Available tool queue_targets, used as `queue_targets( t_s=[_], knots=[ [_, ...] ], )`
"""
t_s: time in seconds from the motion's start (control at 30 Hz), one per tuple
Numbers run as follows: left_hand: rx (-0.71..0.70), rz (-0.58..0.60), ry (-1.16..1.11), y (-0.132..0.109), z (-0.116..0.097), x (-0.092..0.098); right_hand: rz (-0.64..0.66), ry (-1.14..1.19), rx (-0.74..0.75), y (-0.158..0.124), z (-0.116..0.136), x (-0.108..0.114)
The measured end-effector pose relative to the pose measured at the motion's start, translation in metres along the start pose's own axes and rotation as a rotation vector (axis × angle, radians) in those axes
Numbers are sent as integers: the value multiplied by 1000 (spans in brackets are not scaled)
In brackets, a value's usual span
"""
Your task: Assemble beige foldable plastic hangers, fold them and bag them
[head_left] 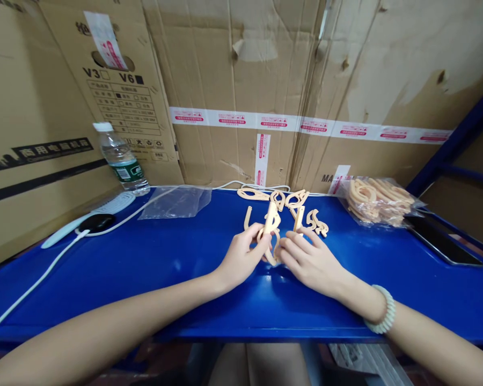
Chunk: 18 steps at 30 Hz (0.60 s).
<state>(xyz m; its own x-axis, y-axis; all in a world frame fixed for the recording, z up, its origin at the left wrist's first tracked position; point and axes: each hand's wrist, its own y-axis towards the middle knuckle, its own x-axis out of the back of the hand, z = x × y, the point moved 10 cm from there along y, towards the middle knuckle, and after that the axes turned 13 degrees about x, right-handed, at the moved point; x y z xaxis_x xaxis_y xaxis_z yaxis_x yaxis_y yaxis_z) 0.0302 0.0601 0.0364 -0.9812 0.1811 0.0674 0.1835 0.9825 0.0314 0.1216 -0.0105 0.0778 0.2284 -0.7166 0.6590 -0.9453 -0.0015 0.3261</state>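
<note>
Over the middle of the blue table, my left hand (241, 257) pinches a beige plastic piece (270, 219) that stands up from the thumb and fingers. Close beside it, my right hand (312, 260) is closed on a second beige piece (300, 216), its upper end sticking out above the fingers. A curved beige part (272, 255) shows between the two hands; I cannot tell which hand holds it. Behind the hands lie several loose beige parts: an elongated looped one (253, 194), an open-framed one (298, 199), and small S-shaped pieces (317, 223).
On the right, a clear bag of beige parts (376, 201) sits near a dark phone (445, 241). At left stand a water bottle (123, 161), a white comb-like object (92, 214) and a black puck with white cable (96, 222). A plastic bag (177, 202) lies flat. Cardboard (241, 69) walls the back.
</note>
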Motion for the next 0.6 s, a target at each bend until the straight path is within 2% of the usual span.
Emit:
queue_targets(
  t_s=[0.23, 0.6],
  knots=[
    [2, -25, -97, -3, 0, 3, 105, 82, -123, -5, -15, -15],
    [67, -103, -222, -4, 1, 9, 2, 106, -110, -6, -17, -2]
  ],
)
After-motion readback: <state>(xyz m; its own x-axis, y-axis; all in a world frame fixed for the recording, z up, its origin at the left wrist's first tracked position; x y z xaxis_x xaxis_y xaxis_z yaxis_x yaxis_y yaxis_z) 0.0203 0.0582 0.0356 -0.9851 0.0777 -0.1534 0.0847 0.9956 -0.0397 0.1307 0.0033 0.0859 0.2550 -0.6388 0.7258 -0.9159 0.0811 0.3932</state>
